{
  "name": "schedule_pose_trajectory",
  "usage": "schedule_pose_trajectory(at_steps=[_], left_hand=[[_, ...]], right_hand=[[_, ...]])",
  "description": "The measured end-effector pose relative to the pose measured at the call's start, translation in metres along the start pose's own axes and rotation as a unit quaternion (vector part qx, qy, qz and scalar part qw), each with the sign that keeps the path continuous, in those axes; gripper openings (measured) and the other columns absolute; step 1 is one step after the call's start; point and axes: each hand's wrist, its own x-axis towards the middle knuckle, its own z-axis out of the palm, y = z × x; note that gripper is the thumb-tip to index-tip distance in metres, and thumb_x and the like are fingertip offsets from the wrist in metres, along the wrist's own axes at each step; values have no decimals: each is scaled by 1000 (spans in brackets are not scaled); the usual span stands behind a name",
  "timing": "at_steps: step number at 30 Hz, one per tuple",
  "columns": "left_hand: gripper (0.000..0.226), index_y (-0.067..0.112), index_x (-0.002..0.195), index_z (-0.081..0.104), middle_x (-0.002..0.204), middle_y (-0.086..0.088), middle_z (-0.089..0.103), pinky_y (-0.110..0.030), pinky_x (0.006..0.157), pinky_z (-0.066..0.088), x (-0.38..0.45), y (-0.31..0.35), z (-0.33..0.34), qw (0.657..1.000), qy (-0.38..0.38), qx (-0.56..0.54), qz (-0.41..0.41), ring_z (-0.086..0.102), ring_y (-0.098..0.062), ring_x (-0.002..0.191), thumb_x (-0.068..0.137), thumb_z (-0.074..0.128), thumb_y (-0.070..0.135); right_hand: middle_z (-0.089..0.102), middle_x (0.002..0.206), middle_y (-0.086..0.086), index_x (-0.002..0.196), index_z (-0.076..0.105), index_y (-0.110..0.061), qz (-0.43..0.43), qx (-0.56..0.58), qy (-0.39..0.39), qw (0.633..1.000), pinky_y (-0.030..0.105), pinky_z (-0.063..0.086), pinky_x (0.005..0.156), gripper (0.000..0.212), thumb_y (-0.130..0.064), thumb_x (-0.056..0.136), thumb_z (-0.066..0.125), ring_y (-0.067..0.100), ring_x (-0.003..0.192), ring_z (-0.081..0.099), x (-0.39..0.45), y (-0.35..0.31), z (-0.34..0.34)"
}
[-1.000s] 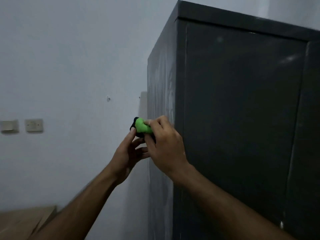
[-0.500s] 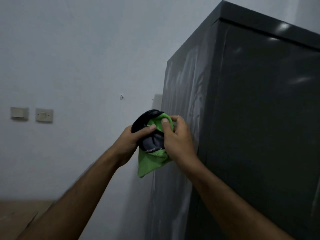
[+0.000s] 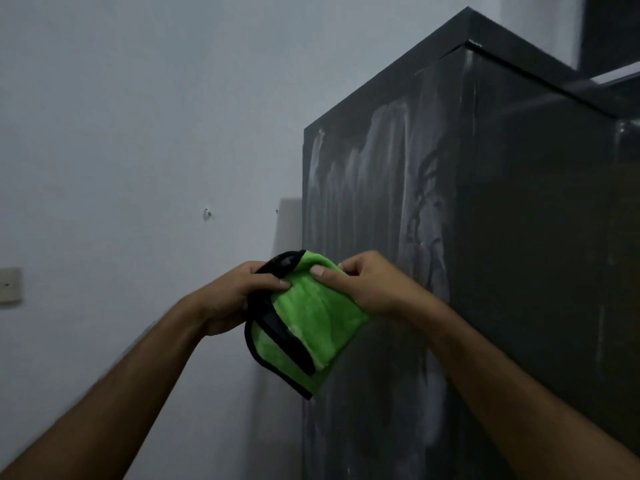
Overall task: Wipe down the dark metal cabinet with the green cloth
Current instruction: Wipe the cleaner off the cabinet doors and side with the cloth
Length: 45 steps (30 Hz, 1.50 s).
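Cloth (image 3: 311, 317), green with a black edge, hangs just beside the dark cabinet (image 3: 398, 202). Left hand (image 3: 235, 296) and right hand (image 3: 367, 285) pinch its top. It looks soft, light, floppy; bunch it to wipe.

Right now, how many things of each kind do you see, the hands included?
Hands: 2, left hand and right hand
Cloth: 1, green cloth
Cabinet: 1, cabinet
Wall plate: 1, wall plate
Wall hook: 1, hook
Total: 6
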Motion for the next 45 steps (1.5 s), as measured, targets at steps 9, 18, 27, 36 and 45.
schedule_pose_trajectory(at_steps=[9, 18, 27, 36, 45], left_hand=[[42, 13, 121, 78, 130, -12, 72, -32, 90, 61, 6, -21, -44, 992, -42, -107, -54, 71, -25, 118, 82, 72, 29], [39, 25, 120, 77, 135, -12, 69, -30, 83, 61, 16, -20, -50, 986, -85, -127, 59, 73, -23, 111, 87, 64, 9], [94, 26, 149, 50, 132, -4, 71, -38, 96, 60, 24, 20, -55, 983, -145, 61, 93, 69, -25, 121, 67, 90, 0], [42, 33, 109, 69, 113, 6, 62, -19, 69, 52, 43, 49, -53, 911, 60, 344, 220, 65, -11, 97, 77, 84, 56], [42, 35, 127, 52, 125, 3, 69, -47, 88, 60, 45, 52, 47, 961, 129, -202, 139, 69, -22, 113, 93, 70, 52]], right_hand=[[71, 75, 3, 109, 62, -21, 90, 174, 74, 978, 27, 51, 51, 17, -21, 95, 71, 14, 60, 64, 9, -11, 35], [76, 95, 12, 93, 73, -8, 37, 60, 88, 994, 41, 58, 82, 40, -40, 74, 88, 21, 84, 73, 2, -18, 45], [63, 112, -3, 125, 63, -29, 47, -244, 93, 964, 35, 61, 80, 53, -30, 77, 86, 13, 92, 67, -3, -53, 35], [68, 87, -1, 95, 78, -20, -60, -251, 214, 942, 36, 53, 67, 18, -37, 91, 72, 15, 74, 64, 3, -75, 17], [72, 91, -4, 107, 68, -18, -163, -220, 446, 852, 42, 58, 73, 19, -29, 92, 70, 14, 85, 68, 22, -80, 32]])
